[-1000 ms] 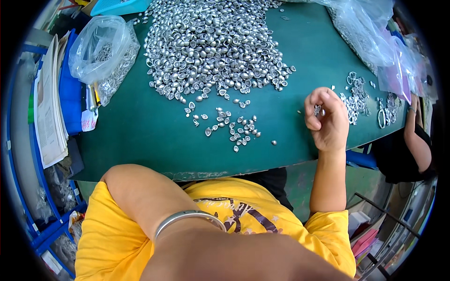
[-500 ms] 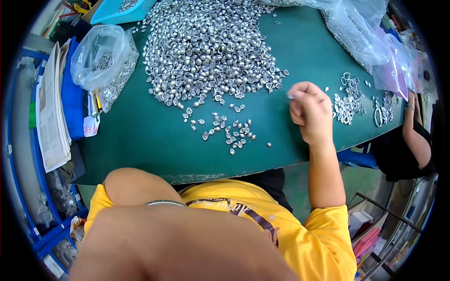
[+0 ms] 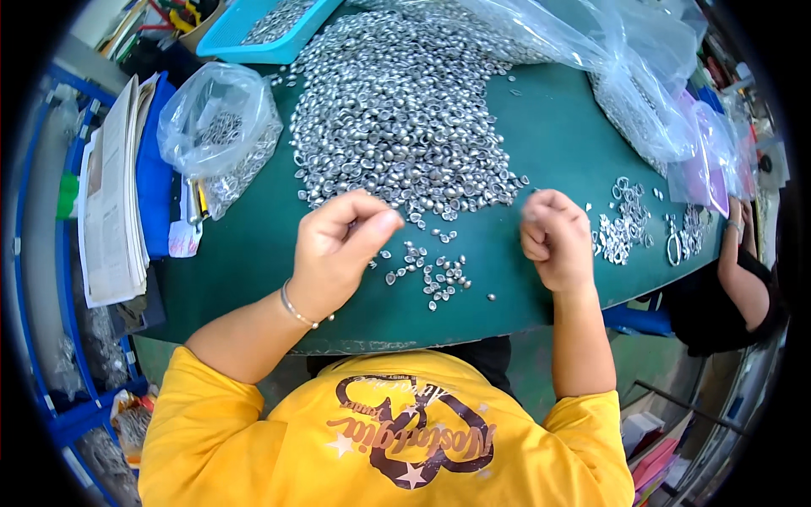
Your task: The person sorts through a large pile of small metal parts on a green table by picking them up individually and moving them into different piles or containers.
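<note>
A large heap of small silvery metal pieces, hollow and drop-shaped [image 3: 397, 110], covers the far middle of the green table. Closer to me lies a loose scatter of the same pieces [image 3: 435, 275]. My left hand [image 3: 338, 245], a bangle on its wrist, is over the table at the heap's near left edge. Its fingers are curled with the thumb against them, and whatever they hold is hidden. To the right of the scatter my right hand [image 3: 557, 241] is closed, thumb and fingertips together. I cannot make out what is in that pinch.
On the left stand an open plastic bag [image 3: 220, 135] of metal parts, a blue bin [image 3: 156, 169] and papers [image 3: 118, 194]. A turquoise basket [image 3: 253, 46] is at the back. Piles of silver pieces [image 3: 621, 224], plastic bags [image 3: 642, 93] and another person's arm [image 3: 739, 270] are at right.
My left hand has come down from close to the camera to the near edge of the heap. My right hand stays closed in about the same place. The whole view has shifted slightly.
</note>
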### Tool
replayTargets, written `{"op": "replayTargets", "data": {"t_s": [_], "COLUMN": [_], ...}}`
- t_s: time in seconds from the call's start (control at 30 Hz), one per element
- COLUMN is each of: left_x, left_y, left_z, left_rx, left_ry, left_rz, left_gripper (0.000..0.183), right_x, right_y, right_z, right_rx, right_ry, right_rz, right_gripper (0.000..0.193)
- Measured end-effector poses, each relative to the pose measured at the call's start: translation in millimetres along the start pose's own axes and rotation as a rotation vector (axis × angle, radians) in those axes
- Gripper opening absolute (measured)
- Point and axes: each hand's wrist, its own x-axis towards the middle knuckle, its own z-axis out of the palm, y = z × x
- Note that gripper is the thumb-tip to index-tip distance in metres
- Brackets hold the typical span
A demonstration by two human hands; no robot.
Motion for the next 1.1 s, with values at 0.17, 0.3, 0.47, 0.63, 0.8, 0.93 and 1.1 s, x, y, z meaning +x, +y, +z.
{"op": "replayTargets", "data": {"t_s": [0.17, 0.3, 0.47, 0.63, 0.8, 0.93, 1.1], "left_x": [10, 9, 20, 28, 39, 39, 28], "left_y": [-9, -14, -23, -15, -1, -2, -18], "left_z": [1, 11, 18, 15, -8, -11, 0], "left_rx": [0.597, 0.818, 1.028, 0.889, -0.515, -0.428, 0.878], "left_ry": [-0.037, -0.194, -0.293, -0.303, -0.189, -0.222, -0.228], "left_rz": [0.296, 0.433, 0.515, 0.401, -0.386, -0.427, 0.443], "left_gripper": [0.012, 0.017, 0.011, 0.007, 0.007, 0.005, 0.012], "right_x": [4, 12, 11, 13, 16, 18, 16], "right_y": [16, 31, 26, 15, 33, 35, 10], "right_z": [35, 42, 33, 22, 39, 39, 35], "right_rx": [-1.066, -1.582, -0.874, -0.454, -1.473, -1.171, -0.633], "right_ry": [0.061, -0.061, 0.016, -0.055, -0.15, -0.114, 0.048], "right_rz": [-0.27, -0.514, -0.25, -0.09, -0.612, -0.466, -0.045], "right_gripper": [0.006, 0.007, 0.007, 0.011, 0.007, 0.008, 0.012]}}
